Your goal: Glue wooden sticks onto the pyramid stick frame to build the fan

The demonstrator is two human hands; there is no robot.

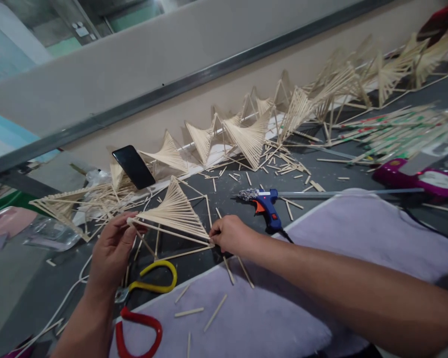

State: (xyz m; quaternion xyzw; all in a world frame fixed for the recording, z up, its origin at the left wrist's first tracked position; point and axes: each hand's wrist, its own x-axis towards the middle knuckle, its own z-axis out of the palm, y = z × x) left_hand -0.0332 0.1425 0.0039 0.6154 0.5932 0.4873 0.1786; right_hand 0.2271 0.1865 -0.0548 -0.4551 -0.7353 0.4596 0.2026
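In front of me stands a fan-shaped model of thin wooden sticks (179, 211), its slats twisting between the edges of a stick frame. My left hand (114, 243) pinches the frame's left corner between thumb and fingers. At the right lower corner, the closed fingertips of my right hand (229, 234) grip the end of the sticks. Below the model lie scissors with one yellow and one red handle (155, 286), partly hidden by my left wrist. Beyond my right hand a blue hot glue gun (268, 206) rests on the dark table.
A row of similar stick models (246, 132) lines the wall. A black phone (133, 166) leans among them. Cut stick pieces (216, 312) lie on a lilac cloth (269, 303). Bundled sticks (406, 134) and a purple device (418, 176) sit at right. A white cable (69, 296) runs left.
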